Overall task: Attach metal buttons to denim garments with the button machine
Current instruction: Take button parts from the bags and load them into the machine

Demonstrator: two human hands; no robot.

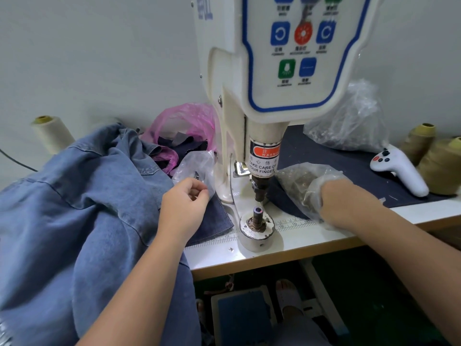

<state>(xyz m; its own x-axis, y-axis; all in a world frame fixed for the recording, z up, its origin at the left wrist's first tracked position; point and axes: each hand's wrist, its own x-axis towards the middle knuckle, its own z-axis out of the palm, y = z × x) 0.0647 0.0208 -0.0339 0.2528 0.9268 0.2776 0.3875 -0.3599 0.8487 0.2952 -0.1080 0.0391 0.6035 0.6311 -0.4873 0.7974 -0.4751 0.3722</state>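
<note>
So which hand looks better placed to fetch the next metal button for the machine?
Probably the right hand: it is already inside the clear bag of metal buttons, right of the die post. The left hand sits by the denim garment, at a smaller plastic bag.

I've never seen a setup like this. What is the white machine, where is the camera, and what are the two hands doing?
The single picture comes from a camera worn on the person's head, looking down at a work table. The white button machine has an upper punch above a lower die post, where buttons get pressed on. A light denim garment is piled on the left. The left hand rests beside a small clear bag, its fingers curled; whether it holds anything is unclear. The right hand reaches into a clear plastic bag of small metal pieces. Thread cones and a white controller lie at the right.
</note>
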